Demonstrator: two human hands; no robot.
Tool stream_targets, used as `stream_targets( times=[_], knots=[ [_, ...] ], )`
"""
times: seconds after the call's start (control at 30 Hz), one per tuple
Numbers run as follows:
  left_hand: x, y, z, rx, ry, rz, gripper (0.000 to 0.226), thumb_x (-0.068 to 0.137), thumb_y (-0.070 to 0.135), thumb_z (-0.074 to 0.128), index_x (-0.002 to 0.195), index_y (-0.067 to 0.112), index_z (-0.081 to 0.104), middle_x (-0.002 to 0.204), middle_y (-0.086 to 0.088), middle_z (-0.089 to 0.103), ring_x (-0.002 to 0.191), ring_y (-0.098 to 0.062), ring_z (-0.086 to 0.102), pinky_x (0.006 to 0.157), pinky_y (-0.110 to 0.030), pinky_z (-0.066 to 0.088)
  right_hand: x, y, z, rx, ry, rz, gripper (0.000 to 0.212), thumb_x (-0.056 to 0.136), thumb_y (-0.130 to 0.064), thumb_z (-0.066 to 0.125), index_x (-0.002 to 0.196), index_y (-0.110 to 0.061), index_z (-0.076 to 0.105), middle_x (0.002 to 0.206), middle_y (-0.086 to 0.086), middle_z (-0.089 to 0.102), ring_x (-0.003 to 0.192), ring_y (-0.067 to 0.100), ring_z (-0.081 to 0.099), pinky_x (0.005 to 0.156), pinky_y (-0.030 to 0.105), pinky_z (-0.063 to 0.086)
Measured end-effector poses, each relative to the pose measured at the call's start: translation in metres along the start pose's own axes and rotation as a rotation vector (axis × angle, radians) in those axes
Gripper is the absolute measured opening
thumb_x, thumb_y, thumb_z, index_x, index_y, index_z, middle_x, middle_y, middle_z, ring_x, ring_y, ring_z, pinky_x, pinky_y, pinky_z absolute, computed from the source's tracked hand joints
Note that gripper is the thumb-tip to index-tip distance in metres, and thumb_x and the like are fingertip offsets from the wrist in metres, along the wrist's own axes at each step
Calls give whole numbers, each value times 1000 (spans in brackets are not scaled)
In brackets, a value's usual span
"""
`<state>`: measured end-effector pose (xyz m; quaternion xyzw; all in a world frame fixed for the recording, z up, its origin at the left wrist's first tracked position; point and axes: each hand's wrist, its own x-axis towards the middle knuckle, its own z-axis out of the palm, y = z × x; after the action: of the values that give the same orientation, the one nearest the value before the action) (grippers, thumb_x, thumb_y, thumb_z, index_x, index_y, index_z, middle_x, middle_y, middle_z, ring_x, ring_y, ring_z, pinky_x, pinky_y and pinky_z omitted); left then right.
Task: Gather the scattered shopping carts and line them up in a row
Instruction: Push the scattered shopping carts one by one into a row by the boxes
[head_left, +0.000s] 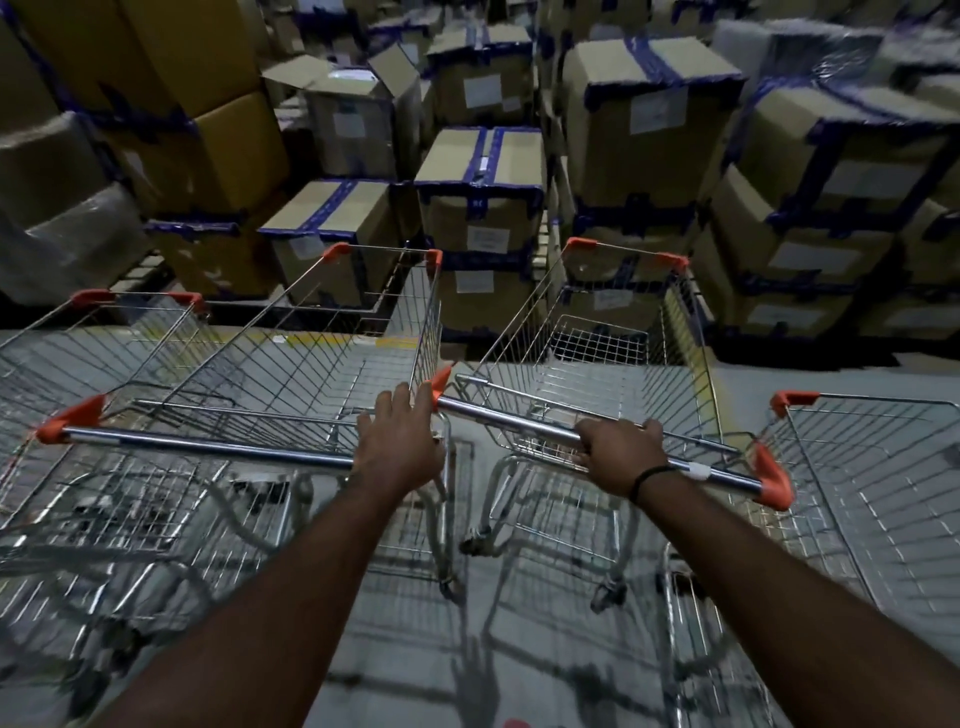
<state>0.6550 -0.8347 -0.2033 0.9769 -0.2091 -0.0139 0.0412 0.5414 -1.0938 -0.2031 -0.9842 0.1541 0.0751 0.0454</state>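
Two wire shopping carts, the second cart (322, 358) and the third cart (587, 374), are set side by side, flanked by a far-left cart (78, 353) and a far-right cart (883, 467). All are stood on a grey floor (831, 371) crossed by a yellow line (337, 340). Taped cardboard boxes (480, 171) are stacked just beyond. The third cart's chrome handle (519, 422) is gripped by the right hand (618, 452), fingers curled round it. The left hand (400, 441) is laid over the end of the second cart's bar (208, 448), fingers stretched forward.
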Motion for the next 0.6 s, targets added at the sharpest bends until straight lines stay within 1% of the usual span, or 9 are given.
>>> stream_targets(
  times=[0.1, 0.13, 0.2, 0.3, 0.33, 0.4, 0.47, 0.53, 0.6],
  knots=[
    [3, 5, -2, -37, 4, 69, 107, 83, 50, 70, 160, 24, 1, 167, -12, 9, 151, -35, 14, 119, -58, 17, -9, 2, 3, -19, -2, -17, 8, 96, -37, 55, 103, -32, 53, 106, -8, 66, 107, 23, 61, 100, 50, 28],
    [3, 8, -1, -40, -16, 113, 106, 84, 49, 70, 160, 25, 0, 168, -10, 6, 153, -35, 10, 120, -58, 13, -13, 3, 3, -11, -13, -18, 13, 97, -39, 55, 107, -32, 54, 108, -8, 66, 108, 23, 61, 99, 49, 31],
    [0, 14, 3, -32, -88, 209, 99, 86, 54, 66, 160, 28, 6, 169, -7, 2, 154, -33, 1, 121, -59, 5, -20, 5, 5, 2, -15, -16, 18, 97, -43, 54, 111, -32, 54, 112, -6, 65, 110, 24, 60, 96, 48, 37],
    [-10, 22, 15, -30, -180, 236, 92, 90, 65, 56, 160, 30, 9, 169, -7, 1, 154, -34, -12, 118, -66, -3, -35, 11, 9, 2, -2, 2, 25, 95, -52, 52, 112, -34, 53, 112, -3, 64, 108, 26, 60, 93, 46, 40],
    [-14, 24, 18, -20, -174, 229, 88, 91, 68, 52, 160, 30, 11, 169, -8, 2, 154, -34, -12, 117, -68, -6, -41, 15, 9, 4, -9, 15, 30, 94, -58, 51, 113, -34, 54, 110, -2, 64, 106, 26, 61, 91, 43, 41],
    [-20, 28, 23, 4, -131, 222, 79, 93, 72, 39, 157, 29, 22, 168, -11, 9, 155, -33, -9, 111, -69, -15, -52, 23, 5, 16, -20, 17, 41, 93, -65, 47, 110, -29, 58, 105, 1, 67, 100, 27, 63, 83, 37, 44],
    [-25, 28, 24, 36, -102, 226, 75, 94, 75, 25, 152, 29, 32, 166, -10, 20, 155, -29, -4, 108, -72, -19, -63, 35, 3, 57, -39, 6, 49, 93, -69, 43, 101, -24, 62, 96, 4, 68, 95, 28, 64, 74, 33, 44],
    [-30, 25, 23, 67, -101, 234, 78, 93, 78, 19, 150, 28, 37, 165, -8, 26, 156, -26, 0, 109, -75, -17, -76, 50, 2, 85, -62, 54, 58, 90, -75, 39, 96, -23, 65, 94, 4, 68, 93, 26, 64, 74, 33, 46],
    [-36, 22, 20, 84, -104, 244, 80, 92, 78, 18, 149, 27, 39, 164, -6, 29, 156, -25, 2, 110, -75, -14, -94, 66, 4, 59, -75, 121, 65, 86, -81, 36, 103, -25, 65, 100, 3, 68, 96, 24, 63, 79, 34, 48]
  ],
)
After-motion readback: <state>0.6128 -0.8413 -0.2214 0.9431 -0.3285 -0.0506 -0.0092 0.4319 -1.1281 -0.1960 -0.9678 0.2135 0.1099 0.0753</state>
